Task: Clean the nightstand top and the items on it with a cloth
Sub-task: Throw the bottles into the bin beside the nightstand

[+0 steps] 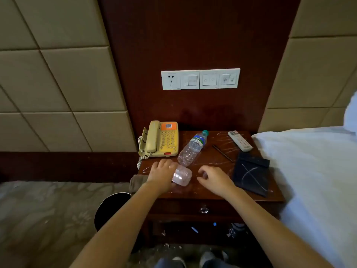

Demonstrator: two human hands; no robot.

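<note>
The dark wooden nightstand point(210, 192) has white scribble marks on its top. My left hand point(161, 174) grips a clear plastic bottle point(182, 176) lying on its side near the front left. A grey-brown cloth point(138, 183) lies at the front left corner, partly under my left wrist. My right hand point(211, 177) hovers over the front middle with curled fingers and nothing in it. A second clear water bottle point(192, 147) with a green cap lies on its side in the middle. A beige and yellow telephone point(159, 139) sits at the back left.
A white remote point(240, 141) lies at the back right, a dark pencil point(222, 152) beside it, and a black notepad folder point(251, 174) with chalk marks at the right. A black bin point(112, 207) stands left of the nightstand. White bedding point(313, 171) borders the right side.
</note>
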